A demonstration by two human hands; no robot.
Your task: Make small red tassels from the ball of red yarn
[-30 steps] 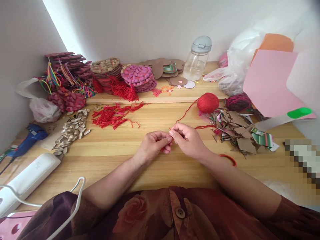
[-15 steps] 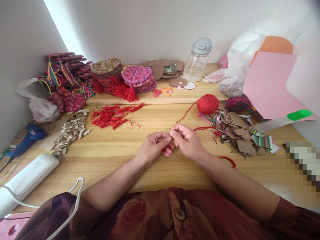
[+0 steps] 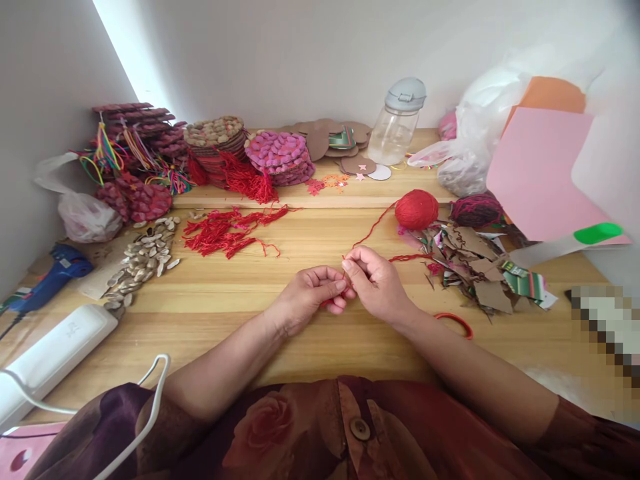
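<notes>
My left hand (image 3: 317,292) and my right hand (image 3: 376,283) meet over the middle of the wooden table, fingertips nearly touching. Both are closed in a pinch on red yarn (image 3: 344,272), a short stretch of which shows between them. Most of the held yarn is hidden by my fingers. Beyond my right hand sits a red ball of yarn (image 3: 417,209), its loose strand running down toward that hand. Another red strand lies to the right of the hand. Farther left, a heap of red tassels (image 3: 225,232) lies flat on the table.
Cardboard scraps (image 3: 487,267) and a red scissors handle (image 3: 456,323) lie right. Shells (image 3: 145,257), a blue glue gun (image 3: 63,273) and a white power strip (image 3: 60,360) are left. On the back ledge stand stacked round decorated pieces (image 3: 277,153) and a water bottle (image 3: 397,123).
The fingertips of my two hands have drawn slightly apart, so a bit more red yarn shows between them. The view has shifted very slightly.
</notes>
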